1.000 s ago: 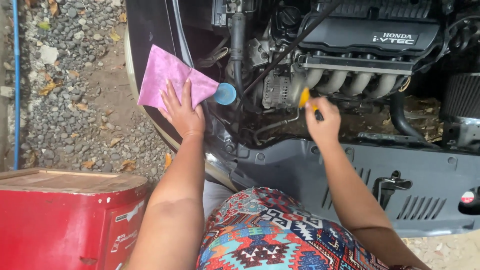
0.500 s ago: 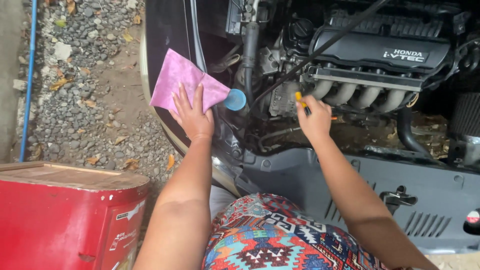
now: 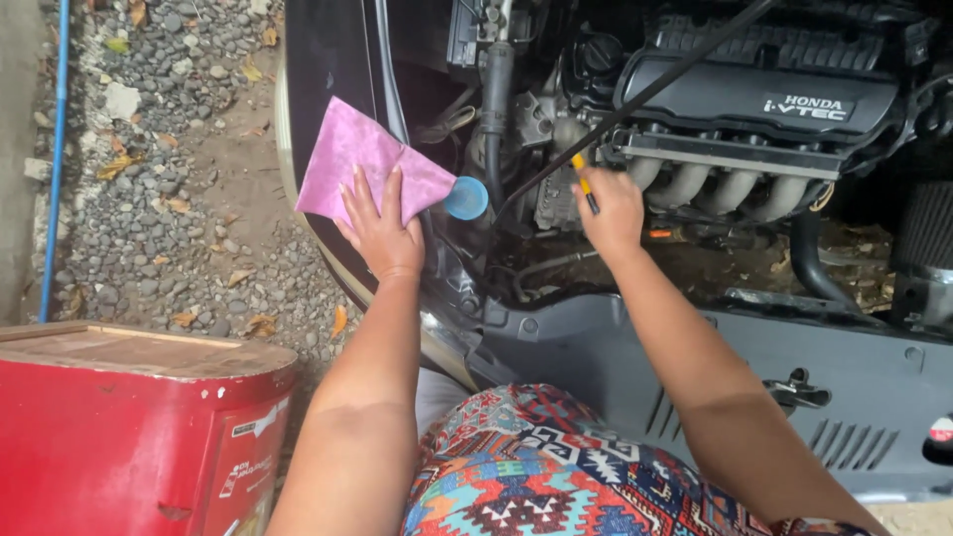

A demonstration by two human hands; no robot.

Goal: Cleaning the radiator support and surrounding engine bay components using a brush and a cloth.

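Red box (image 3: pixel 119 437) nearest, left hand (image 3: pixel 382 233) spread flat on pink cloth (image 3: pixel 362 164) over the car's fender, blue cap (image 3: pixel 466 198) just beside, right hand (image 3: pixel 611 208) closed around what seems a yellow-handled dipstick (image 3: pixel 583 179), engine cover (image 3: pixel 764 94) behind

Dipstick (image 3: pixel 584 185) mostly hidden by hand (image 3: pixel 611 210)

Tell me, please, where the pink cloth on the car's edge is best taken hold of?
Probably the pink cloth at its free far-left corner, from the gravel side. The left hand presses flat on its near edge, and its right tip lies by the blue cap, so those parts are crowded.
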